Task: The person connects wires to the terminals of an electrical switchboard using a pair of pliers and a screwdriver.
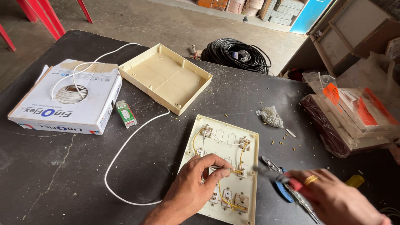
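Two hands: both busy over the plate point(227, 143), near side
Left hand point(196, 187): pinched a yellow wire point(227, 170)
Right hand point(333, 198): gripped a red-handled tool point(277, 177)
Far left: box point(66, 98)

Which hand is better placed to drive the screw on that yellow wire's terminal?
Probably the right hand: it already grips the screwdriver, whose tip points at the terminal. The left hand rests on the switch plate, pinching the yellow wire in place.

Electrical workshop: black cable coil point(236, 55) on concrete floor point(137, 18), wire box point(66, 98), stacked cream enclosures point(358, 118) on worktable point(62, 166).
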